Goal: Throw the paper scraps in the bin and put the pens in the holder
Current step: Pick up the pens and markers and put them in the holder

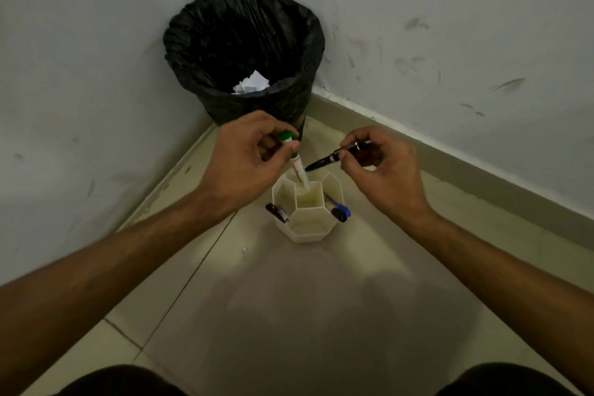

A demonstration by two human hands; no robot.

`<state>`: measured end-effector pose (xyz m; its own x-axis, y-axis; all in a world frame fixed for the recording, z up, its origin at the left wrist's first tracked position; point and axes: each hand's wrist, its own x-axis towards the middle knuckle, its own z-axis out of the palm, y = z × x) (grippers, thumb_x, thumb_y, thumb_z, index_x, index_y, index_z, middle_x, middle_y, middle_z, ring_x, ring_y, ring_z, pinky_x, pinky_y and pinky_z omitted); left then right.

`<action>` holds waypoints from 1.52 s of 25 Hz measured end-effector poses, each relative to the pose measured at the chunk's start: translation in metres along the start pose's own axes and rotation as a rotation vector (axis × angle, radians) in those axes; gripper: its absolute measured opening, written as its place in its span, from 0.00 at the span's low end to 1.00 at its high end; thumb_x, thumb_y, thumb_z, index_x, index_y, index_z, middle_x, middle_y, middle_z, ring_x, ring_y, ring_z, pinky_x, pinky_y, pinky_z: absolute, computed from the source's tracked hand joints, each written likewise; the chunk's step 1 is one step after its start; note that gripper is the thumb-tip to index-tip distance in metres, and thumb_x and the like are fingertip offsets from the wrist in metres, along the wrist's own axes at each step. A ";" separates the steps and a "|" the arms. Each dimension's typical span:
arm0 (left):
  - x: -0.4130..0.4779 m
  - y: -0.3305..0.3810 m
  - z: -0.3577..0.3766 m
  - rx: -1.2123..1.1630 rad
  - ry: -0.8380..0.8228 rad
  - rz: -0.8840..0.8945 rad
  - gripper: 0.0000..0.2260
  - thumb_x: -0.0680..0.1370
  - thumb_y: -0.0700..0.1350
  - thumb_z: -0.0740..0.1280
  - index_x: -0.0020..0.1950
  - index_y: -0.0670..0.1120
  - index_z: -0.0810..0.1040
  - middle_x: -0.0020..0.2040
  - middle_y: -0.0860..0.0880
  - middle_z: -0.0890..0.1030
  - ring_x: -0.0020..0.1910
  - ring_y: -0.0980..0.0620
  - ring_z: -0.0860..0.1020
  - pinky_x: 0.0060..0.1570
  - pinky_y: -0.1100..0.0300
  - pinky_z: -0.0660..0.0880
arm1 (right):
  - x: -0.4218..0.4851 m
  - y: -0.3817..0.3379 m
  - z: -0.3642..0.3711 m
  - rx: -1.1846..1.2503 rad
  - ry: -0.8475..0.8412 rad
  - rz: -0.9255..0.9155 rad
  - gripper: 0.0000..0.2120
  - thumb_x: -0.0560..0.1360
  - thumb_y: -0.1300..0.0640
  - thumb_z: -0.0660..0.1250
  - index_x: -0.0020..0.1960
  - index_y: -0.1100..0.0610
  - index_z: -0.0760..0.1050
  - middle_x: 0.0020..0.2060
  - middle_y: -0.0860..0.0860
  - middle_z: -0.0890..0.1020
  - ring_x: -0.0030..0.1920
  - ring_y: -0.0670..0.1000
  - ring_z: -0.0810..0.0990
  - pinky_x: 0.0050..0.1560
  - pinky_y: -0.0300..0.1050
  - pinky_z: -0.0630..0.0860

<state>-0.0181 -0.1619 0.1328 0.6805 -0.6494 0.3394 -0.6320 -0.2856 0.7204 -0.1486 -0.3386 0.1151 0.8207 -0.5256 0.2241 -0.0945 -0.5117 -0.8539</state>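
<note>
A cream holder point(309, 228) with several hexagonal cells stands on the floor. My left hand point(247, 157) grips a white marker with a green cap point(297, 167), its lower end dipping into a back cell. My right hand point(379, 170) holds a black pen point(324, 162) tilted, tip pointing left just above the holder's far rim. A dark pen point(277, 212) sticks out of the left cell, and a blue-capped pen point(339, 210) out of the right one. White paper scraps point(252, 83) lie inside the bin point(244, 51), which has a black liner.
The bin sits in the corner where two scuffed white walls meet, just behind the holder. A pale skirting point(450, 151) runs along the right wall. Tiled floor stretches toward me, and my knees point(122, 382) show at the bottom edge.
</note>
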 end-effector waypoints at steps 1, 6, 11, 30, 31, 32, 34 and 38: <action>0.004 -0.002 0.001 0.003 0.018 0.005 0.07 0.75 0.44 0.73 0.52 0.45 0.84 0.46 0.51 0.82 0.39 0.56 0.82 0.40 0.63 0.81 | 0.005 0.002 0.005 -0.016 0.004 -0.001 0.06 0.73 0.62 0.72 0.50 0.56 0.80 0.43 0.47 0.84 0.42 0.45 0.85 0.45 0.38 0.82; 0.005 -0.022 0.023 0.138 -0.090 -0.015 0.09 0.74 0.44 0.73 0.53 0.46 0.84 0.49 0.51 0.81 0.39 0.61 0.78 0.41 0.74 0.75 | 0.015 0.024 0.021 -0.247 -0.166 0.010 0.06 0.74 0.59 0.72 0.50 0.55 0.82 0.45 0.47 0.83 0.42 0.44 0.83 0.48 0.38 0.82; 0.004 -0.039 0.049 0.297 -0.297 -0.074 0.12 0.75 0.43 0.72 0.59 0.46 0.82 0.53 0.48 0.83 0.45 0.56 0.80 0.49 0.60 0.81 | 0.022 0.041 0.031 -0.349 -0.291 0.025 0.07 0.71 0.59 0.74 0.49 0.52 0.82 0.43 0.45 0.84 0.41 0.43 0.82 0.47 0.42 0.82; -0.050 -0.091 0.030 -0.119 -0.555 -0.969 0.26 0.74 0.29 0.61 0.69 0.48 0.71 0.61 0.45 0.78 0.52 0.47 0.81 0.52 0.53 0.81 | -0.014 0.098 0.049 -0.063 -0.744 0.232 0.71 0.57 0.47 0.84 0.73 0.35 0.28 0.80 0.43 0.46 0.74 0.41 0.50 0.73 0.41 0.54; -0.053 -0.097 0.027 -0.134 -0.533 -0.969 0.25 0.74 0.29 0.60 0.68 0.48 0.72 0.60 0.45 0.79 0.51 0.47 0.81 0.51 0.53 0.80 | -0.016 0.100 0.055 -0.029 -0.713 0.219 0.70 0.57 0.48 0.84 0.72 0.33 0.29 0.79 0.40 0.47 0.74 0.42 0.50 0.73 0.43 0.53; -0.055 -0.101 0.024 -0.144 -0.519 -0.968 0.24 0.74 0.30 0.60 0.67 0.48 0.73 0.59 0.45 0.79 0.50 0.47 0.81 0.50 0.53 0.80 | -0.020 0.101 0.057 -0.007 -0.681 0.210 0.68 0.57 0.49 0.84 0.71 0.32 0.30 0.77 0.35 0.47 0.74 0.41 0.50 0.73 0.43 0.53; -0.060 -0.109 0.020 -0.148 -0.496 -0.975 0.23 0.74 0.30 0.62 0.66 0.48 0.74 0.56 0.47 0.79 0.49 0.47 0.81 0.47 0.56 0.80 | -0.025 0.104 0.064 0.014 -0.628 0.178 0.65 0.58 0.51 0.84 0.71 0.32 0.35 0.71 0.27 0.47 0.73 0.38 0.52 0.72 0.41 0.54; -0.065 -0.121 0.016 -0.156 -0.464 -1.018 0.23 0.73 0.30 0.65 0.66 0.45 0.75 0.54 0.46 0.80 0.48 0.47 0.81 0.42 0.58 0.77 | -0.032 0.103 0.078 0.032 -0.474 0.171 0.56 0.57 0.49 0.85 0.69 0.30 0.49 0.68 0.32 0.58 0.67 0.35 0.63 0.68 0.33 0.63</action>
<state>0.0080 -0.0969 0.0139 0.6284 -0.3729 -0.6827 0.2135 -0.7612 0.6123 -0.1405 -0.3218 -0.0161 0.9615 -0.2293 -0.1518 -0.2385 -0.4204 -0.8754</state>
